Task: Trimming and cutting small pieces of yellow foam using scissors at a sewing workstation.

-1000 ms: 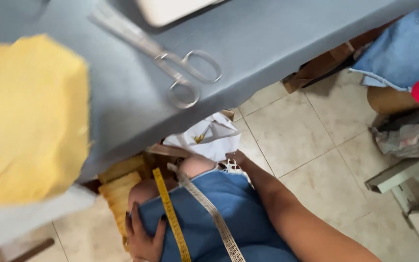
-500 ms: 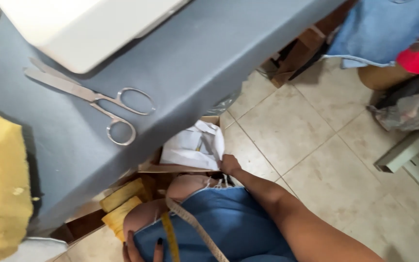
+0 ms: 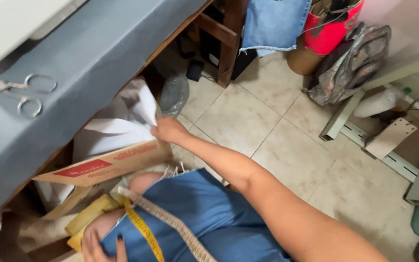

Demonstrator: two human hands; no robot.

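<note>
Blue denim covers the person's lap at six o'clock, and a yellow tape measure (image 3: 144, 230) lies across it. The left hand (image 3: 104, 242) rests flat on the thigh at seven o'clock. Its fingers are spread loose and hold nothing.

A bit farther, near the middle, the right hand (image 3: 168, 130) reaches out under the table. Its fingers are pinched tight on the edge of some white paper (image 3: 122, 123). The paper sticks up out of a brown cardboard box (image 3: 107, 165) at nine o'clock, tucked under the grey table (image 3: 88, 58). The sheets look thin and crumpled, so they could rip.

To do this well, I think the hand should pull slow and straight, not jerk. Holding more of the sheet, not just the corner, would help. The free hand could hold the box flap down so the box does not slide.

Up on the table at ten o'clock lie silver scissors (image 3: 23, 94), well apart from both hands. Far off at one o'clock sits a red bucket (image 3: 333, 31) with a piece of blue jeans cloth (image 3: 272, 22) hanging beside it. A camouflage bag (image 3: 350, 63) leans next to it on the tiled floor (image 3: 267, 121).
</note>
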